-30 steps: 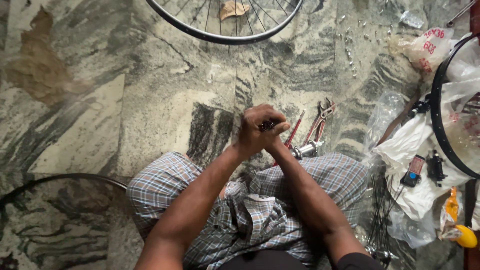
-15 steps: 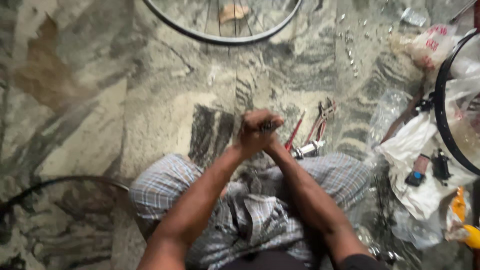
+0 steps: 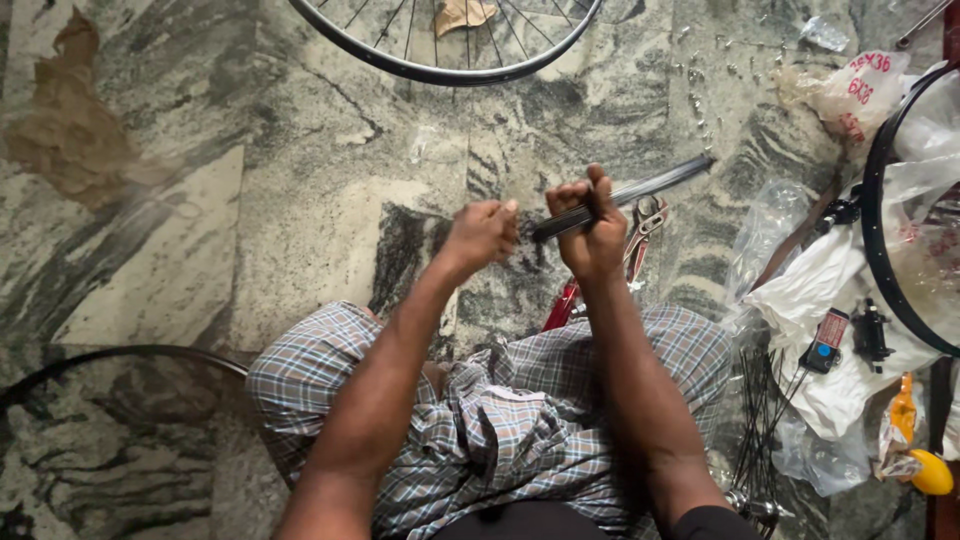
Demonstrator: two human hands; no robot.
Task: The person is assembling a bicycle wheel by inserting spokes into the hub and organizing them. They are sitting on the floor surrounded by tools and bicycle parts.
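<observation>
Soft daylight, slight motion blur

The right hand [image 3: 592, 232] covers the middle of the bundle of spokes [image 3: 650, 188], whose far end is blurred. The red pliers [image 3: 640, 235] just beyond that hand are partly hidden by it. Far ahead of both hands, the wheel rim [image 3: 450, 72] is cut by the top edge. Small bits strewn on the floor [image 3: 300, 200] are too tiny to tell.

A thin dark bundle of spokes [image 3: 620, 200], blurred, slants above the marble floor
</observation>
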